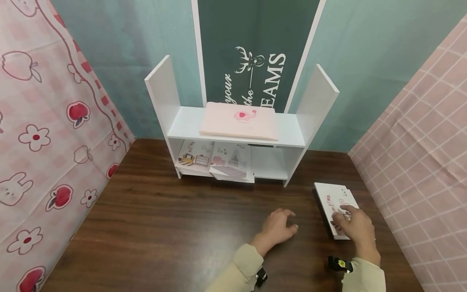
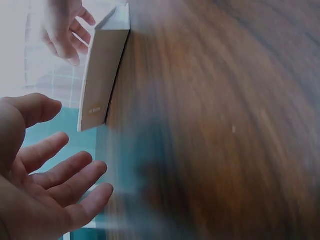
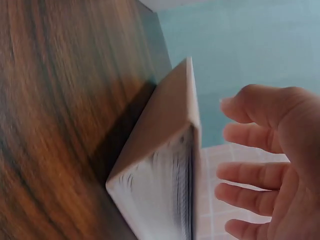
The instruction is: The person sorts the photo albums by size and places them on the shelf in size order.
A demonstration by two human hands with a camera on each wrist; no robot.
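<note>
A thick white-covered book [image 1: 330, 202] with pink print lies flat at the right of the table. Its spine [image 2: 102, 75] shows in the left wrist view, its page edges [image 3: 160, 195] in the right wrist view. Just above the cover hovers my right hand [image 1: 356, 227], fingers loosely bent, with a gap between them and the book in the right wrist view. To the left of the book, over the bare wood, my left hand [image 1: 277, 228] holds nothing; its fingers are spread and relaxed.
Behind stands a white two-level desk shelf [image 1: 233, 140]. On its upper board lies a pale pink elephant-print item [image 1: 238, 121]; two booklets lie on the lower one, the right booklet [image 1: 231, 162] jutting over the front edge. Patterned cloths flank the brown table [image 1: 153, 227].
</note>
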